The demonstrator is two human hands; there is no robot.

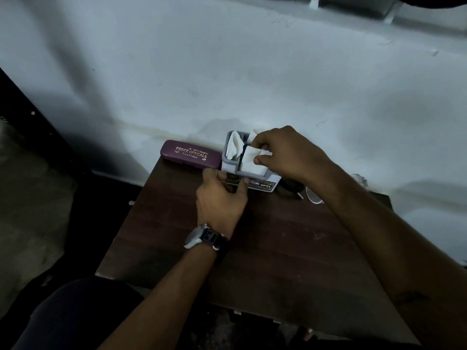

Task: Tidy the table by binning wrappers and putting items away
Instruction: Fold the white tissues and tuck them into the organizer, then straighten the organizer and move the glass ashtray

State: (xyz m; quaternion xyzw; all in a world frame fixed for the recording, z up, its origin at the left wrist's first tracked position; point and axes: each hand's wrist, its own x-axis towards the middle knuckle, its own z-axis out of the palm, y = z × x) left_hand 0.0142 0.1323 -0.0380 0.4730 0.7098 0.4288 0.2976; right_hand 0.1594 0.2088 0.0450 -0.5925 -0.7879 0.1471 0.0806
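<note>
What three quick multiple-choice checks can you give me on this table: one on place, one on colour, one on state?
1. Where does the spectacle case lie?
A) left of the grey organiser, against the wall
B) at the near edge of the table
C) inside the organiser

2. What colour is the spectacle case?
A) green
B) purple
C) yellow

3. What is the right hand doing?
A) lying flat on the table
B) pinching white tissue at the organiser's top
C) hanging at the person's side

Answers:
1 A: the case lies along the far edge, its right end beside the organiser.
2 B: its lid is purple with gold lettering.
3 B: thumb and fingers close on a folded white piece above the organiser's front compartment.
</note>
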